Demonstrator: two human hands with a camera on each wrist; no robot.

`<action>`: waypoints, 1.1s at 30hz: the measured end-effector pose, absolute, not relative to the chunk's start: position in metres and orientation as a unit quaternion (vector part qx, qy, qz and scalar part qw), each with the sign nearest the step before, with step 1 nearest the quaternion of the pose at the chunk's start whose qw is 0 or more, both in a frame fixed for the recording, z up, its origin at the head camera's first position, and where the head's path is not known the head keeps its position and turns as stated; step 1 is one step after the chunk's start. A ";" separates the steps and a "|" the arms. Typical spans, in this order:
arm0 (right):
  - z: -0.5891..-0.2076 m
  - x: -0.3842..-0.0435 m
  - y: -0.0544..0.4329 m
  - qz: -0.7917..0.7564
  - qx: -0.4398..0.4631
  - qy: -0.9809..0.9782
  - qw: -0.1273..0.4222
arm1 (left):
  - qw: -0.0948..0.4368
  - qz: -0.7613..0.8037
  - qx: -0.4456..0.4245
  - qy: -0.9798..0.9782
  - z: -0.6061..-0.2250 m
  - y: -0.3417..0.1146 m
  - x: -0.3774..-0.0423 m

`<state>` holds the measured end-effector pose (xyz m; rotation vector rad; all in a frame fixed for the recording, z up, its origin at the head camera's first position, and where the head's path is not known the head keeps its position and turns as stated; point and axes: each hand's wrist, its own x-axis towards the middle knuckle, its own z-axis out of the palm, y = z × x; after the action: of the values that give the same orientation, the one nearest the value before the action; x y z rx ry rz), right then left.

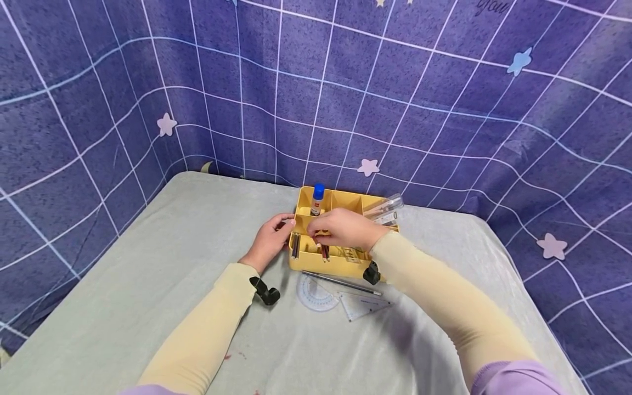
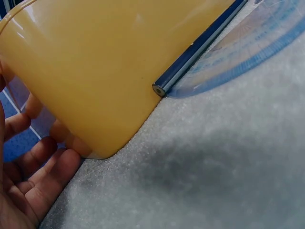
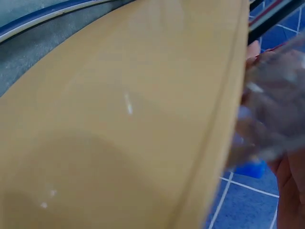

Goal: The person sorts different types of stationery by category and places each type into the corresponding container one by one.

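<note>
A yellow divided organizer (image 1: 316,264) stands on the grey cloth. My left hand (image 1: 270,240) is at its left side, with loosely bent fingers (image 2: 62,167) against the outer wall near the bottom. Over the middle compartments reaches my right hand (image 1: 345,227), its fingers bent downward; I cannot tell what it holds. In the right wrist view a see-through plastic piece (image 3: 276,95) partly covers that hand. A glue stick (image 1: 317,202) with a blue cap stands in the back left compartment. Dark pencils (image 1: 295,247) fill the front left slot, and more pencils (image 1: 325,253) lean beside them.
A clear plastic case (image 1: 390,204) sticks out of the organizer's back right. In front of the box lie a dark pencil (image 1: 340,282), a clear protractor (image 1: 316,295) and a clear set square (image 1: 362,307). A purple gridded curtain (image 1: 276,109) hangs behind the table.
</note>
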<state>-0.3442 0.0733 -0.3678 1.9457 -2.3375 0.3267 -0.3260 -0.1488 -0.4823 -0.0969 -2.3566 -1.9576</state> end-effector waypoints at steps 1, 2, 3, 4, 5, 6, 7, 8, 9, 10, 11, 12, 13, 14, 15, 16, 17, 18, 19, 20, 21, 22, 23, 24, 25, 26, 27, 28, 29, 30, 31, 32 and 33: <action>-0.370 -0.346 0.072 0.106 0.635 -0.764 0.035 | 0.038 -0.637 -0.032 -0.769 -0.482 -0.149 -0.326; -0.373 -0.348 0.070 0.106 0.633 -0.766 0.028 | 0.038 -0.635 -0.032 -0.771 -0.482 -0.149 -0.326; -0.374 -0.350 0.069 0.106 0.631 -0.768 0.023 | 0.038 -0.634 -0.033 -0.772 -0.482 -0.149 -0.326; -0.376 -0.351 0.068 0.106 0.628 -0.771 0.019 | 0.038 -0.632 -0.032 -0.773 -0.482 -0.149 -0.326; -0.378 -0.353 0.067 0.105 0.624 -0.774 0.016 | 0.037 -0.632 -0.032 -0.773 -0.483 -0.149 -0.326; -0.379 -0.353 0.066 0.106 0.621 -0.777 0.013 | 0.038 -0.632 -0.032 -0.773 -0.483 -0.149 -0.327; -0.380 -0.354 0.065 0.105 0.618 -0.779 0.012 | 0.038 -0.632 -0.033 -0.774 -0.482 -0.149 -0.327; -0.380 -0.355 0.065 0.103 0.615 -0.782 0.011 | 0.038 -0.633 -0.032 -0.773 -0.482 -0.148 -0.327; -0.381 -0.355 0.064 0.101 0.613 -0.784 0.010 | 0.038 -0.633 -0.032 -0.772 -0.483 -0.148 -0.327; -0.381 -0.356 0.063 0.101 0.611 -0.785 0.008 | 0.039 -0.633 -0.031 -0.773 -0.482 -0.148 -0.327; -0.382 -0.356 0.063 0.100 0.608 -0.788 0.007 | 0.040 -0.633 -0.032 -0.773 -0.482 -0.148 -0.327; -0.383 -0.357 0.062 0.097 0.605 -0.790 0.007 | 0.041 -0.633 -0.031 -0.773 -0.482 -0.148 -0.327; -0.383 -0.358 0.061 0.094 0.603 -0.792 0.007 | 0.041 -0.633 -0.031 -0.773 -0.482 -0.148 -0.327; -0.383 -0.359 0.061 0.093 0.601 -0.794 0.008 | 0.042 -0.635 -0.031 -0.771 -0.482 -0.147 -0.327; -0.384 -0.359 0.060 0.092 0.599 -0.795 0.009 | 0.042 -0.635 -0.031 -0.771 -0.482 -0.147 -0.327; -0.384 -0.360 0.060 0.092 0.598 -0.796 0.010 | 0.043 -0.636 -0.031 -0.770 -0.482 -0.147 -0.327; -0.385 -0.361 0.059 0.090 0.597 -0.797 0.011 | 0.043 -0.637 -0.031 -0.769 -0.482 -0.147 -0.327; -0.385 -0.362 0.058 0.089 0.597 -0.797 0.012 | 0.044 -0.639 -0.031 -0.768 -0.482 -0.147 -0.328; -0.385 -0.362 0.057 0.088 0.598 -0.797 0.012 | 0.044 -0.640 -0.031 -0.767 -0.483 -0.147 -0.328; -0.386 -0.363 0.056 0.088 0.597 -0.797 0.011 | 0.044 -0.640 -0.031 -0.767 -0.483 -0.147 -0.328; -0.386 -0.363 0.055 0.086 0.598 -0.797 0.010 | 0.044 -0.639 -0.031 -0.767 -0.483 -0.147 -0.328; -0.386 -0.364 0.054 0.086 0.598 -0.797 0.009 | 0.043 -0.639 -0.031 -0.767 -0.483 -0.147 -0.328; -0.387 -0.364 0.053 0.083 0.598 -0.797 0.008 | 0.043 -0.639 -0.031 -0.768 -0.483 -0.147 -0.328; -0.387 -0.364 0.052 0.082 0.597 -0.798 0.006 | 0.043 -0.638 -0.031 -0.768 -0.483 -0.147 -0.328; -0.388 -0.365 0.052 0.081 0.596 -0.799 0.004 | 0.043 -0.638 -0.032 -0.768 -0.483 -0.147 -0.328; -0.388 -0.366 0.051 0.080 0.595 -0.800 0.005 | 0.042 -0.638 -0.033 -0.768 -0.483 -0.148 -0.328; -0.389 -0.366 0.050 0.078 0.595 -0.800 0.005 | 0.038 -0.638 -0.031 -0.768 -0.483 -0.148 -0.328; -0.389 -0.367 0.049 0.077 0.594 -0.800 0.005 | 0.035 -0.637 -0.030 -0.770 -0.483 -0.148 -0.329; -0.390 -0.367 0.049 0.076 0.593 -0.801 0.004 | 0.033 -0.637 -0.028 -0.770 -0.483 -0.148 -0.330; -0.391 -0.368 0.048 0.075 0.593 -0.802 0.004 | 0.030 -0.638 -0.028 -0.769 -0.483 -0.149 -0.330; -0.391 -0.369 0.047 0.074 0.595 -0.801 0.003 | 0.030 -0.638 -0.028 -0.769 -0.483 -0.149 -0.331; -0.391 -0.369 0.046 0.073 0.596 -0.800 0.002 | 0.028 -0.639 -0.028 -0.768 -0.483 -0.149 -0.331; -0.391 -0.369 0.045 0.072 0.597 -0.799 -0.001 | 0.028 -0.640 -0.028 -0.768 -0.484 -0.150 -0.331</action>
<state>-0.3695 0.0445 -0.3912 1.8761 -2.5119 0.2273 -0.3315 -0.1498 -0.4838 -0.0865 -2.3691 -1.9740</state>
